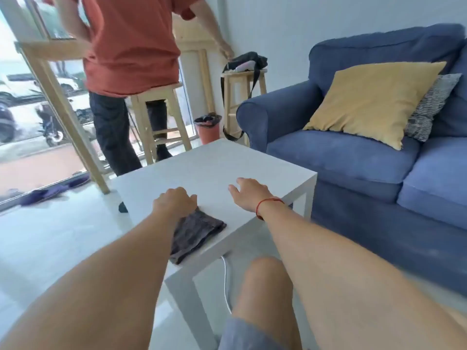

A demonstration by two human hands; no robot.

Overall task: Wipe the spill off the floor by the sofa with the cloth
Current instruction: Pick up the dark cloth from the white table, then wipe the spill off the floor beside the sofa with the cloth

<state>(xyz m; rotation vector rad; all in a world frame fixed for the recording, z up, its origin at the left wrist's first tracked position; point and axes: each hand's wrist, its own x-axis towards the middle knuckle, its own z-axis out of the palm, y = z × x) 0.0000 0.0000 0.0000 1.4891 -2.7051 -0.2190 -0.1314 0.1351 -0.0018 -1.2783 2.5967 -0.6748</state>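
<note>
Your dark grey folded cloth lies on the low white square table, at the near-left part of the top, with its nearest corner hanging just over the table's front edge. Your left hand rests on the far end of that cloth, knuckles up and fingers curled downward over the fabric; whether the fingers have actually pinched it cannot be told from this angle. The rest of the cloth stretches back toward you under and beside your left forearm.

Your right hand is well clear of the cloth, to its right and a little farther across the table top. It is loose and empty, fingers spread and slightly bent, palm down near the table surface; contact with the table is uncertain. A thin red string bracelet circles that wrist.

Your bare knee shows below the table's near corner, and a thin white cable runs down beside the table leg. The blue fabric sofa stands just to the right of the table, with a mustard-yellow square cushion leaning on its back. The pale tiled floor spreads to the left; no spill can be made out on it. Beyond the table stands a person in an orange shirt next to a light wooden stool.
</note>
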